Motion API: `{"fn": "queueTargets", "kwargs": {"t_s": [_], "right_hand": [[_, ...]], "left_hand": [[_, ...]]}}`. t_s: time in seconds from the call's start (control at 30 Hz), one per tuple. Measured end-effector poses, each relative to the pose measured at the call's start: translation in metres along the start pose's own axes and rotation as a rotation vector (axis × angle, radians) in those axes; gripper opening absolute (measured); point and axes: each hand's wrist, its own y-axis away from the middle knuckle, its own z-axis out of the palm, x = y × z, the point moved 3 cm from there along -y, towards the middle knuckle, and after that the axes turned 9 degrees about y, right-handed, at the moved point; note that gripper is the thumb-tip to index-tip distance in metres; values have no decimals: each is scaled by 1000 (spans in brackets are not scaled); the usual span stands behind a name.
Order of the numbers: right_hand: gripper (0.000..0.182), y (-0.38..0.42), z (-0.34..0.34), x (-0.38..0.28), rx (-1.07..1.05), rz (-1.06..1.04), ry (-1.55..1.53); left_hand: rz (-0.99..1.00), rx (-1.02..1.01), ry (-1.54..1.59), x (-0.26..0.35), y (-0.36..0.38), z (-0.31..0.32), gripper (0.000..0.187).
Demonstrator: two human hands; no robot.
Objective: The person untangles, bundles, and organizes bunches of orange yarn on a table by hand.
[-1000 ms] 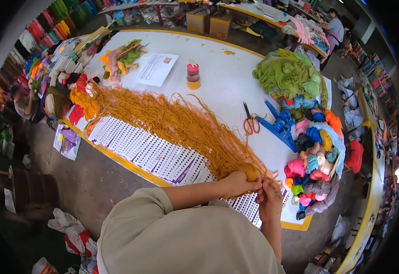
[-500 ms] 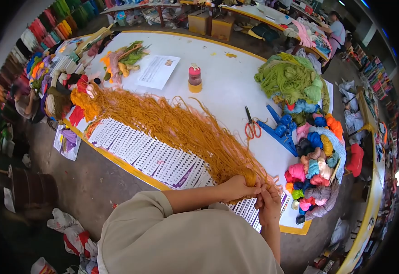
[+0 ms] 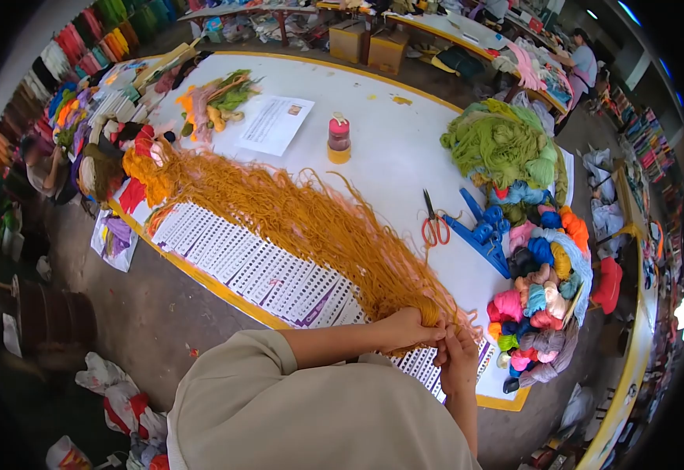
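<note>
Both hands met at the near end of a long hank of mustard-orange yarn [image 3: 295, 215], close to the near edge of the white table [image 3: 389, 157]. Left hand [image 3: 408, 329] was closed round the gathered end of the hank, fingers wrapped over the bundle. Right hand [image 3: 458, 356] sat just beside it, touching, fingertips pinched on a few strands; exactly how many could not be told from this view.

The hank ran from the hands diagonally to the far left, fanning out wide and loose, and ended in a denser orange clump by the left table edge. It lay partly over a printed chart sheet [image 3: 256, 270] with rows of small marks. Strands looked thin, kinked and unevenly laid, many straying out of the main run.

Risk, as judged: the loose, crossing strands looked likely to snag or knot if the pinched ones were drawn out fast, since the far end lay unrestrained. A pull could also drag the whole hank along the chart sheet and shift it. A slack left-hand grip might let the gathered end spread.

Nearby: red-handled scissors [image 3: 434, 227] to the right of the hank, well apart from the hands; a blue plastic tool [image 3: 483, 231] just beyond them; a heap of mixed-colour yarn balls [image 3: 541, 290] near right; a green yarn pile [image 3: 498, 145] far right; a small red-and-yellow bottle [image 3: 339, 141] and a printed paper [image 3: 275, 125] further off.
</note>
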Motion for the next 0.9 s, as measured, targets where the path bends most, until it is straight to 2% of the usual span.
{"fn": "queueTargets", "kwargs": {"t_s": [0.1,0.4,0.6,0.9], "right_hand": [[12,-3,-4,4,-45,-26,20],[14,-5,3,1,15,48,-61],[20,-9,6,0,25,52,-92],[20,-12,8,1,18,61,-108]], "left_hand": [[-79,-3,-16,1,0,-4,9],[-74,-91,-86,6,-1,-8,9],[-56,-45,35,3,-2,-9,10],[-28,-34,-26,11,-1,-9,9]]}}
